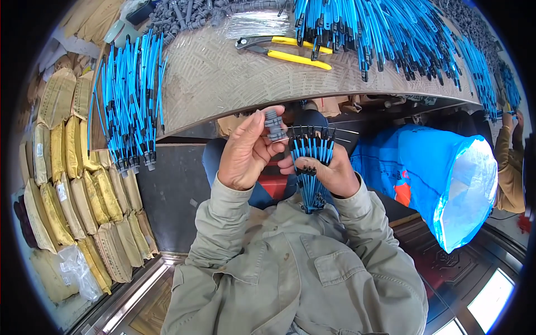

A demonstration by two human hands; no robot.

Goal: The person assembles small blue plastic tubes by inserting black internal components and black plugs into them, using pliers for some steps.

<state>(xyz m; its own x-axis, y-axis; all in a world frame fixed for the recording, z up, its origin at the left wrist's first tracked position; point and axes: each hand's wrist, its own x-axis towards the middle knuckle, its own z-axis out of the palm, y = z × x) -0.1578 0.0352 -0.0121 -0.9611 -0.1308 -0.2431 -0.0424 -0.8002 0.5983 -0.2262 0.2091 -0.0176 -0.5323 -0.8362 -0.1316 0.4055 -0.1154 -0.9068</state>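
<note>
Between the fingers and thumb of my left hand [244, 151] is a small stack of grey ribbed plastic fittings [274, 125], held upright. My right hand [335, 174] is closed round a fanned bundle of blue cables [314, 149] with black ends, its thumb lying across them. Thin metal wires [346, 132] stick out sideways near the tops of the cables. The two hands are close together over my lap, in front of the table edge. The lower ends of the bundle hang toward my jacket.
On the table [206, 84] lie yellow-handled pliers [290, 53], a bunch of thin metal wires [257, 24], grey fittings [184, 14] and a large pile of blue cables [379, 39]. More blue cables [128, 100] overhang the left edge. A blue sack [413, 173] stands at right; stacked packages [84, 201] at left.
</note>
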